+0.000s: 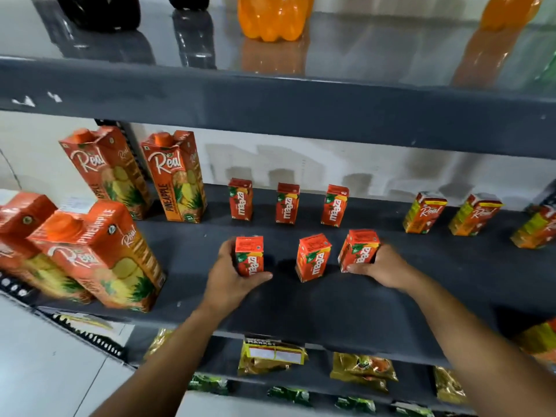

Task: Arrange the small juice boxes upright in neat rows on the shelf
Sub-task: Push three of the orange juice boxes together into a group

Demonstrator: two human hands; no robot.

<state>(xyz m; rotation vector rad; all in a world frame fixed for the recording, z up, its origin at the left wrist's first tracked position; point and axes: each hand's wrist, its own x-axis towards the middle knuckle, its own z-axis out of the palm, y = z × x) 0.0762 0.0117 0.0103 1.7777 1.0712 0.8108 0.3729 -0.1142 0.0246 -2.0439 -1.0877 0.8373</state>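
Observation:
Small red Maaza juice boxes stand upright in two rows on the dark grey shelf (301, 314). The back row holds three: left (240, 199), middle (287, 203), right (335, 206). In the front row, my left hand (228, 276) grips the left box (249, 256), which stands upright. A middle box (313, 257) stands free between my hands. My right hand (380, 266) holds the right front box (358, 251), which tilts slightly to the left.
Tall Real pineapple cartons (177, 177) (99, 254) stand at the shelf's left. Small Real juice boxes (424, 212) (474, 215) line the back right. Bottles (272, 16) sit on the shelf above; snack packets (270, 355) lie on the shelf below.

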